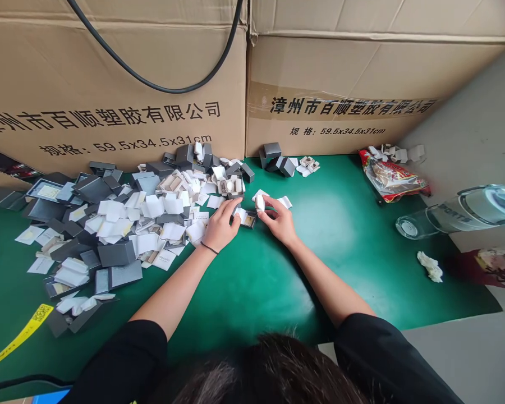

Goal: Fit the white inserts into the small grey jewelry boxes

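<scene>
My left hand rests at the right edge of the pile, thumb and fingers closed around the left end of a small dark grey box. White lining shows in this open box, and my fingers partly hide it. My right hand pinches a small white insert between thumb and fingers, just right of and above the box. Behind my right fingers lie white paper pieces. To the left spreads a heap of dark grey boxes mixed with white inserts and cards.
Large cardboard cartons stand along the back, with a black cable hanging before one. At right are a red snack bag, a clear bottle and crumpled tissue. A yellow strip lies front left on the green tabletop.
</scene>
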`<state>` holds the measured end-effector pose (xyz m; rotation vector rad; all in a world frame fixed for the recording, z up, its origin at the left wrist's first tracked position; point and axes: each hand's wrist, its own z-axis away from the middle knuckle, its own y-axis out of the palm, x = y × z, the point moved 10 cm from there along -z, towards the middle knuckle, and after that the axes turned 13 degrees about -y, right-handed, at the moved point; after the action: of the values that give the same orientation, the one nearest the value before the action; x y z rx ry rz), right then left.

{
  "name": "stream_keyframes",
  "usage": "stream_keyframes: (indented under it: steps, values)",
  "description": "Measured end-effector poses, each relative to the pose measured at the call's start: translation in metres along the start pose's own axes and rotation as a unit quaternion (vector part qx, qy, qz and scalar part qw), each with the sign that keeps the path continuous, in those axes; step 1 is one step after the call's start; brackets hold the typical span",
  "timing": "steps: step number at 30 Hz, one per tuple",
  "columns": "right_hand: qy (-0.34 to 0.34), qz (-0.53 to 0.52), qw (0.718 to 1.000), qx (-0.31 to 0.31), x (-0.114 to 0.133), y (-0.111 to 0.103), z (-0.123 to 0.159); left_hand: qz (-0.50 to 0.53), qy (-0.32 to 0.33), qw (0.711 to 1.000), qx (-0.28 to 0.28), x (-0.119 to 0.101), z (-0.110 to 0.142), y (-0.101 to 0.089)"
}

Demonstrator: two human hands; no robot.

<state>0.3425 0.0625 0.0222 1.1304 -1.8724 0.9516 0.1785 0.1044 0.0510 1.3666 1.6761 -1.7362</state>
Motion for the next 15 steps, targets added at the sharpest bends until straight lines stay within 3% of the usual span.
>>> stream_keyframes:
  steps: [4,10,12,14,15]
  values:
    - [0.021,-0.022,0.999,-0.011,0.0,0.0,-0.002,-0.102,0.028,0.993,-0.059,-0.001,0.001,-0.004]
    - [0.026,-0.005,1.0,-0.009,0.001,0.0,-0.005,-0.134,0.086,0.979,-0.126,-0.014,0.005,-0.016]
    - [0.034,-0.004,0.999,-0.012,-0.003,-0.001,-0.005,-0.102,0.125,0.968,-0.19,-0.035,0.016,-0.033]
    - [0.046,-0.01,0.999,-0.019,-0.008,-0.003,-0.005,-0.017,0.179,0.954,-0.24,-0.069,0.038,-0.055]
    - [0.052,-0.013,0.998,-0.021,-0.01,-0.003,-0.005,0.041,0.193,0.954,-0.227,-0.088,0.049,-0.064]
